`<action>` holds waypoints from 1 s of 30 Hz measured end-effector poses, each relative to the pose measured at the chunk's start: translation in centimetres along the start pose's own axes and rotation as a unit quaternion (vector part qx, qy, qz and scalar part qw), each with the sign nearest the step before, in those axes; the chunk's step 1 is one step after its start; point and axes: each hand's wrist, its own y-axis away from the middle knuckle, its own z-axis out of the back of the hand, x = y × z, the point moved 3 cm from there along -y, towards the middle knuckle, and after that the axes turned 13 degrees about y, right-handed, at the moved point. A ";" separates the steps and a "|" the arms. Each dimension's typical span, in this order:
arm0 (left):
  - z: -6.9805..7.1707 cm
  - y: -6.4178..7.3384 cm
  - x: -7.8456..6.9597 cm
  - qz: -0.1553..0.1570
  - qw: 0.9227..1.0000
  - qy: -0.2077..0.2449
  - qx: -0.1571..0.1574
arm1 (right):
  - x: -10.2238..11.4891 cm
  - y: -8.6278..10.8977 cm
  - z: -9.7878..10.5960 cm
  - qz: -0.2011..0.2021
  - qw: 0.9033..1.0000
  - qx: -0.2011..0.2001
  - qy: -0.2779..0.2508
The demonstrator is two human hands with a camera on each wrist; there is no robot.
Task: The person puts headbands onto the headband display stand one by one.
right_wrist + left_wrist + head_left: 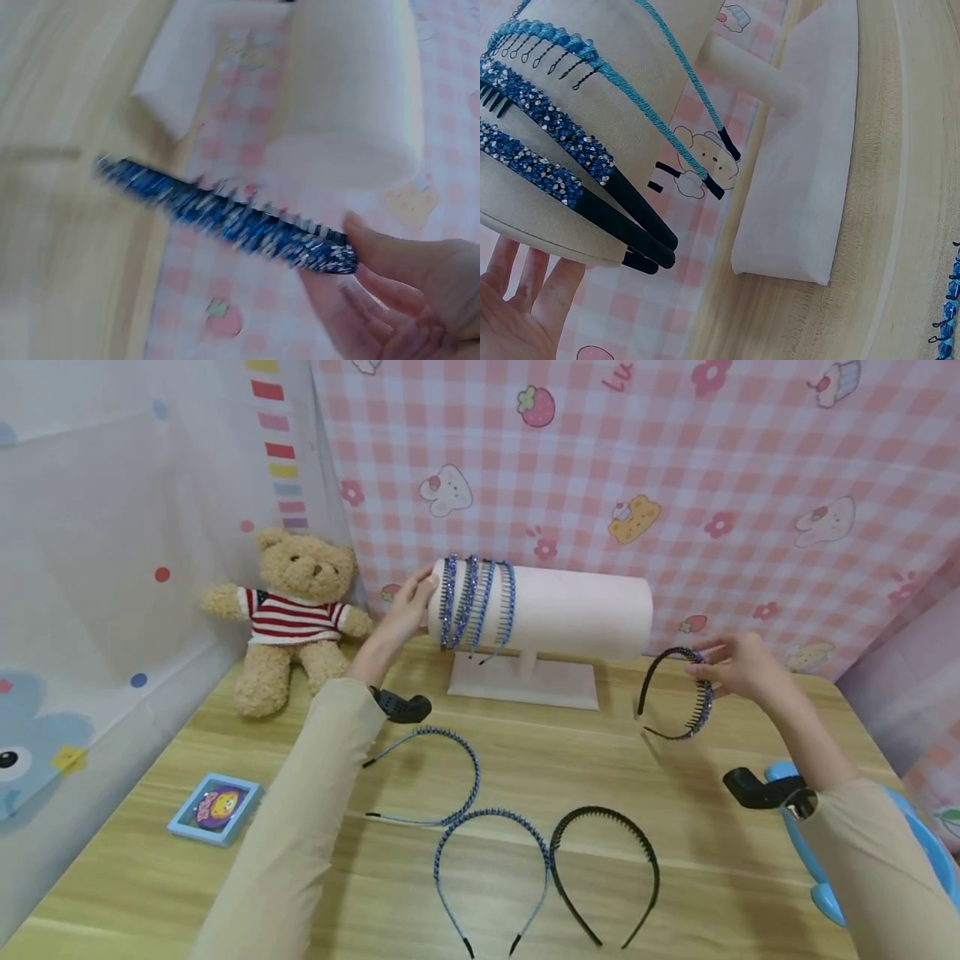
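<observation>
A pale padded cylinder on a stand (pixel 577 610) bears several blue headbands (pixel 471 602) at its left part, two of them glittery and two braided. At the cylinder's left end is my left hand (pixel 405 610), its fingers (pixel 544 289) fairly straight against the end in the left wrist view. Beyond the right end, my right hand (pixel 738 667) pinches a glittery blue headband (pixel 232 217) near its top between thumb and fingers. That headband has comb teeth inside and is held above the table, its tips toward the cylinder side.
Two braided blue headbands (pixel 491 816) and a black headband (pixel 651 843) lie on the wooden table (pixel 315 893) in front. A teddy bear (pixel 300 610) sits at the back left, near a small blue frame (pixel 215 810). A blue container (pixel 911 827) stands at right, partly behind my forearm.
</observation>
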 end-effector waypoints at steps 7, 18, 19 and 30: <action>0.6 -1.5 1.4 -0.023 1.000 -0.008 0.000 | 3.2 -0.8 1.9 -0.036 0.993 -0.069 -0.094; 0.5 -0.8 1.0 -0.019 1.000 0.005 -0.002 | 6.8 -3.3 2.1 -0.030 0.985 -0.142 -0.098; 0.5 -0.9 1.0 -0.018 1.000 0.007 -0.003 | 6.8 -3.6 2.1 -0.028 0.985 -0.143 -0.093; 0.9 -1.8 1.7 -0.025 1.000 0.007 -0.009 | 6.1 -4.3 1.6 0.143 0.975 -0.148 0.084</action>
